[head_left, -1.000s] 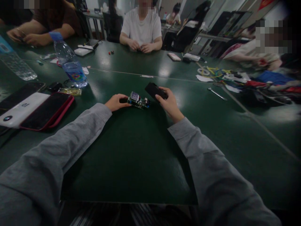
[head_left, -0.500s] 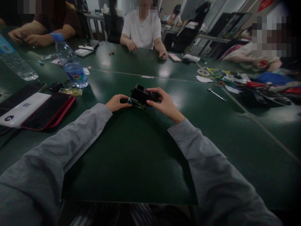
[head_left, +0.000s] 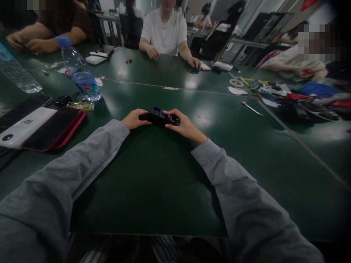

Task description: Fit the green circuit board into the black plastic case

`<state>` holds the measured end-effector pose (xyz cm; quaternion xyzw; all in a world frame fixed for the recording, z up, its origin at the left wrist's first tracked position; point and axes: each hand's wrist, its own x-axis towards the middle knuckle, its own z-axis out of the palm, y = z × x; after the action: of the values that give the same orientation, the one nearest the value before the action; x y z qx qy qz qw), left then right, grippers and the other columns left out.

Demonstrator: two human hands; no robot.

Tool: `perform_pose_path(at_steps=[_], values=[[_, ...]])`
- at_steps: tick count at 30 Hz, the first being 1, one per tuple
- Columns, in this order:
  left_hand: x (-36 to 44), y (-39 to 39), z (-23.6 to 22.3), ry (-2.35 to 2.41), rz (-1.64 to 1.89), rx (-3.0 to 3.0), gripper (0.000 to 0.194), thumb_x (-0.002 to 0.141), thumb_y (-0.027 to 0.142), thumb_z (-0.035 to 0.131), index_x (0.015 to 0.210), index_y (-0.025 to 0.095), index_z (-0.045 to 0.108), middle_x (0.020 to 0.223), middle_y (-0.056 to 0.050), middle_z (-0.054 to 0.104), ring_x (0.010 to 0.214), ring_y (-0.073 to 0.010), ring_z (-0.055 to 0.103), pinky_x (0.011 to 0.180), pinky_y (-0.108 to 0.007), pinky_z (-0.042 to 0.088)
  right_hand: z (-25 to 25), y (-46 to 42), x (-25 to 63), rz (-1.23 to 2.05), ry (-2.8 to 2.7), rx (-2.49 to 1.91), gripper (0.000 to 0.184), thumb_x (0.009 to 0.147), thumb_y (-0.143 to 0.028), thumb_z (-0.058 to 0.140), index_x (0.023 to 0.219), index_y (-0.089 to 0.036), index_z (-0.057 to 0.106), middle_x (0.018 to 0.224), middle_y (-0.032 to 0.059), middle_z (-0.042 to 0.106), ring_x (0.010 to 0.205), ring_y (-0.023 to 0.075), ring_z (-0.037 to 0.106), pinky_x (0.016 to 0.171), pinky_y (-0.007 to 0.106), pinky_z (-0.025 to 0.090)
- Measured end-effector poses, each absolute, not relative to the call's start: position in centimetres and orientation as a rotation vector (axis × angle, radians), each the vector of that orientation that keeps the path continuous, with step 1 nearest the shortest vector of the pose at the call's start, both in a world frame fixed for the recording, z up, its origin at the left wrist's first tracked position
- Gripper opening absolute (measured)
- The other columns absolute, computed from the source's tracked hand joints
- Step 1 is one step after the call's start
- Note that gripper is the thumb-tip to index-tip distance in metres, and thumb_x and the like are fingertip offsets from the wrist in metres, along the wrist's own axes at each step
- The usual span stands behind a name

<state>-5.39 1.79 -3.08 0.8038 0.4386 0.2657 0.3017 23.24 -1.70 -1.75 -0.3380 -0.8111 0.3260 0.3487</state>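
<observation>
A small black electronic device (head_left: pixel 157 115) with a screen window and buttons on its upper face lies level between my hands over the dark green table (head_left: pixel 148 175). My left hand (head_left: pixel 135 119) grips its left end, with thumb and fingers closed from the side. At the other end, my right hand (head_left: pixel 182 124) pinches the casing between thumb and fingers. No green circuit board shows now; whatever is inside or beneath the casing is hidden.
Left of my hands stand a water bottle (head_left: pixel 83 80) and a second bottle (head_left: pixel 20 71), near a red-cased phone (head_left: pixel 53 128) and a white power bank (head_left: pixel 26 126). A wrench (head_left: pixel 252 109) and tangled cables (head_left: pixel 255 86) lie right. A person (head_left: pixel 164 33) sits opposite.
The black casing has come down and levelled over the circuit board, which is now out of sight. My right hand has moved slightly left and down; my left hand has stayed nearly in place.
</observation>
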Motion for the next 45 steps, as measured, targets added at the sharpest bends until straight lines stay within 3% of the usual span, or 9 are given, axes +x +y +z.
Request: perform_pose_path(at_steps=[20, 31, 45], values=[[-5.48, 2.01, -3.22, 1.153, 0.715, 2.156, 0.038, 0.08, 0.042, 0.082, 0.107, 0.017, 0.075, 0.111, -0.009, 0.077, 0.105, -0.0258, 0.07, 0.098, -0.042, 0.053, -1.29, -2.2, 23.03, 0.819, -2.118, -0.903, 0.053, 0.082, -0.032, 0.075, 0.131, -0.024, 0.057, 0.14, 0.0126, 0.061, 0.128, 0.0346, 0.061, 0.107, 0.059, 0.052], [-5.38, 1.73, -2.99, 1.167, 0.713, 2.141, 0.037, 0.08, 0.039, 0.081, 0.108, 0.015, 0.075, 0.111, -0.01, 0.076, 0.104, -0.0258, 0.071, 0.097, -0.042, 0.053, -1.49, -2.2, 22.95, 0.822, -2.115, -0.917, 0.058, 0.078, -0.028, 0.076, 0.133, -0.026, 0.056, 0.136, 0.0099, 0.061, 0.122, 0.0324, 0.063, 0.105, 0.056, 0.053], [-5.47, 1.81, -3.07, 1.159, 0.707, 2.154, 0.038, 0.081, 0.042, 0.081, 0.108, 0.017, 0.076, 0.113, -0.009, 0.076, 0.107, -0.0264, 0.07, 0.1, -0.043, 0.052, -1.38, -2.15, 23.1, 0.875, -2.064, -0.912, 0.054, 0.08, -0.032, 0.077, 0.13, -0.027, 0.06, 0.141, 0.0094, 0.062, 0.131, 0.034, 0.059, 0.107, 0.06, 0.052]])
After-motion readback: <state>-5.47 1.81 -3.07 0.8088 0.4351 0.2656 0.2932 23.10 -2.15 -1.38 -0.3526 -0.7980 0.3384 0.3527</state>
